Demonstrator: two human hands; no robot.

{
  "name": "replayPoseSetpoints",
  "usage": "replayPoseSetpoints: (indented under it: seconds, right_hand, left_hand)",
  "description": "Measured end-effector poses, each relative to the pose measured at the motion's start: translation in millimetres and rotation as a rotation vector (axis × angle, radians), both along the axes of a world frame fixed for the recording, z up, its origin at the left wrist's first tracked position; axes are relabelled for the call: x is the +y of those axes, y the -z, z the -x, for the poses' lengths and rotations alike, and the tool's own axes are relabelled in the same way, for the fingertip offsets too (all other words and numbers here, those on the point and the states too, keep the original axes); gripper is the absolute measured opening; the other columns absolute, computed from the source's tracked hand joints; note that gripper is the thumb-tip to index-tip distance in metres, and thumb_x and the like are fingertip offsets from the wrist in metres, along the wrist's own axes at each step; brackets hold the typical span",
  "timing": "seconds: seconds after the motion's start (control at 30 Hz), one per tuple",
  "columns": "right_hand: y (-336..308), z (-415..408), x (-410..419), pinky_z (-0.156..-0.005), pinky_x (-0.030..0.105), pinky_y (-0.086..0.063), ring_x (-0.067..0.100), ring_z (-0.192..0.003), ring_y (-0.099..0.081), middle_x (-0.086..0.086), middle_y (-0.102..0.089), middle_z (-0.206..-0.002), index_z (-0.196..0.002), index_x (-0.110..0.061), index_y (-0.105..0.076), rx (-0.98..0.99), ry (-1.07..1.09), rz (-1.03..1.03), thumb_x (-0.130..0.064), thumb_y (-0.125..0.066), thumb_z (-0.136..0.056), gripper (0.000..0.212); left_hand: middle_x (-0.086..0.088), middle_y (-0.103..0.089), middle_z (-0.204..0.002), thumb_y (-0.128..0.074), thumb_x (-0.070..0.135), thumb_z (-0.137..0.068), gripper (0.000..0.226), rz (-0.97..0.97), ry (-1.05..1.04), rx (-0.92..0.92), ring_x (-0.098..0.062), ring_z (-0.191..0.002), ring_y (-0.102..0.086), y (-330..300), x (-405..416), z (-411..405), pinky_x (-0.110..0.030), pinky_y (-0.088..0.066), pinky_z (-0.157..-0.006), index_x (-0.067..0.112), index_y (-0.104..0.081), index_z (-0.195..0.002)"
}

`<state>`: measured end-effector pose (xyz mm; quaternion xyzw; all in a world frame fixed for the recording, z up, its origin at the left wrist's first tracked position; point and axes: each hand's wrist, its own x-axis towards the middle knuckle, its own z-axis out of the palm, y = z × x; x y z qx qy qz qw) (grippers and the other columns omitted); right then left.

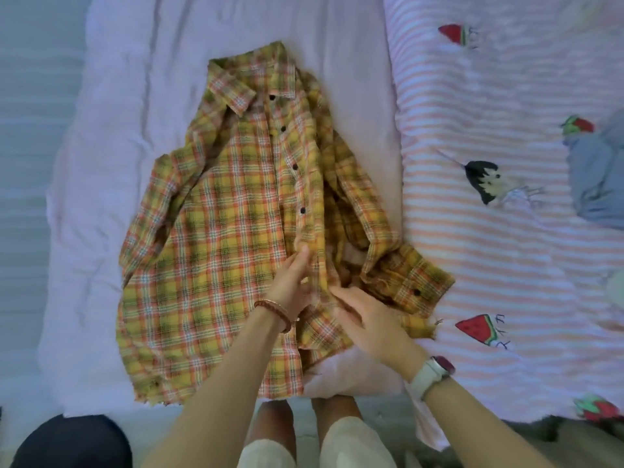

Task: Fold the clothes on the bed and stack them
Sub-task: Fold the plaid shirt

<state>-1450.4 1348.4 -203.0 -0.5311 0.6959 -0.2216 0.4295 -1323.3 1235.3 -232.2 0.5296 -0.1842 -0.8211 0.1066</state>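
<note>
My right hand [368,327] lies flat with fingers spread on the lower front of the plaid shirt [236,231], and my left hand [292,282], at its ten o'clock, has fingers out nearly straight, tips touching the button placket. The shirt lies front up on the pale pink bed [111,130], stretching from both hands toward twelve o'clock. Its long axis runs from the hem near me to the collar far away, one sleeve bunched at three o'clock.
</note>
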Motion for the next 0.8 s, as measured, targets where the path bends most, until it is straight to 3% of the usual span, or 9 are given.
replayPoseSetpoints:
  seconds: [0.1, 0.17, 0.27, 0.37, 0.47, 0.57, 0.67, 0.73, 0.8]
  right_hand:
    - [8.5, 12.4, 7.8, -0.087, 0.031, -0.046, 0.016, -0.103, -0.056, -0.001, -0.059, -0.112, -0.128, -0.014, -0.055, 0.006, -0.011, -0.109, -0.024, -0.048, -0.096, 0.034]
    - [14.4, 23.4, 10.2, -0.095, 0.032, -0.04, 0.017, -0.115, -0.049, -0.001, -0.056, -0.123, -0.134, -0.019, -0.048, 0.127, -0.037, -0.181, -0.031, -0.047, -0.096, 0.04]
    - [23.4, 29.6, 16.4, -0.104, 0.036, -0.035, 0.018, -0.128, -0.037, -0.001, -0.044, -0.139, -0.141, -0.021, -0.036, 0.216, -0.091, -0.3, -0.036, -0.043, -0.097, 0.047]
    - [33.6, 27.6, 22.8, -0.109, 0.035, -0.03, 0.02, -0.135, -0.029, 0.003, -0.033, -0.147, -0.145, -0.016, -0.028, 0.294, 0.051, -0.319, -0.03, -0.04, -0.098, 0.05]
    - [43.0, 27.1, 23.0, -0.109, 0.035, -0.029, 0.023, -0.136, -0.028, 0.008, -0.031, -0.149, -0.145, -0.011, -0.027, 0.317, 0.146, -0.335, -0.025, -0.038, -0.099, 0.049]
    - [52.7, 30.4, 19.5, -0.107, 0.038, -0.032, 0.026, -0.133, -0.032, 0.01, -0.035, -0.146, -0.145, -0.01, -0.028, 0.264, 0.162, -0.37, -0.027, -0.038, -0.099, 0.05]
    - [58.2, 28.7, 15.0, -0.106, 0.034, -0.034, 0.026, -0.132, -0.035, 0.009, -0.038, -0.144, -0.145, -0.012, -0.029, 0.137, 0.245, -0.435, -0.029, -0.042, -0.098, 0.051]
    - [60.6, 19.6, 13.0, -0.094, 0.022, -0.033, 0.024, -0.128, -0.04, 0.008, -0.044, -0.138, -0.141, -0.007, -0.034, -0.047, 0.477, -0.476, -0.027, -0.049, -0.096, 0.051]
    - [65.4, 9.9, 11.3, -0.082, 0.017, -0.033, 0.022, -0.113, -0.049, 0.005, -0.051, -0.116, -0.131, -0.002, -0.044, -0.121, 0.638, -0.47, -0.023, -0.053, -0.094, 0.043]
  left_hand:
    - [-0.009, -0.063, -0.115, -0.072, 0.04, -0.073, 0.077, 0.025, -0.025, -0.192, -0.026, -0.105, -0.061, 2.6, -2.1, 4.0, -0.045, -0.047, -0.096, 0.007, -0.041, -0.135]
    - [-0.01, -0.062, -0.112, -0.069, 0.032, -0.081, 0.065, 0.147, 0.046, -0.373, -0.027, -0.105, -0.058, 3.1, 2.1, -6.0, -0.041, -0.045, -0.098, 0.006, -0.042, -0.134]
    - [0.001, -0.062, -0.072, -0.063, 0.025, -0.087, 0.008, 0.458, 0.236, -0.492, -0.011, -0.066, -0.056, -10.5, 10.8, -29.5, -0.017, -0.045, -0.061, 0.019, -0.058, -0.085]
    - [-0.007, -0.057, -0.067, -0.056, 0.019, -0.091, 0.009, 0.731, 0.198, -0.55, -0.011, -0.057, -0.054, -22.6, 18.9, -54.5, -0.024, -0.047, -0.053, 0.013, -0.051, -0.086]
    - [0.001, -0.041, -0.058, -0.049, 0.019, -0.094, 0.019, 0.886, -0.013, -0.677, -0.005, -0.044, -0.041, -25.3, 18.2, -77.2, -0.012, -0.035, -0.04, 0.021, -0.039, -0.078]
    - [0.001, -0.042, -0.062, -0.052, 0.029, -0.092, 0.018, 0.759, 0.078, -0.749, -0.006, -0.048, -0.042, -13.9, 13.5, -90.8, -0.013, -0.036, -0.043, 0.019, -0.04, -0.083]
    - [-0.006, -0.058, -0.091, -0.057, 0.034, -0.088, 0.032, 0.413, 0.382, -0.656, -0.021, -0.081, -0.059, 1.8, 17.8, -98.8, -0.034, -0.051, -0.072, 0.012, -0.046, -0.108]
    - [-0.003, -0.055, -0.096, -0.058, 0.034, -0.089, 0.029, 0.388, 0.531, -0.679, -0.024, -0.092, -0.055, 7.2, 26.5, -103.9, -0.039, -0.047, -0.083, 0.017, -0.047, -0.108]
    - [-0.008, -0.056, -0.11, -0.057, 0.032, -0.09, 0.043, 0.417, 0.52, -0.708, -0.026, -0.104, -0.053, 9.8, 34.4, -109.4, -0.037, -0.044, -0.086, 0.01, -0.046, -0.125]
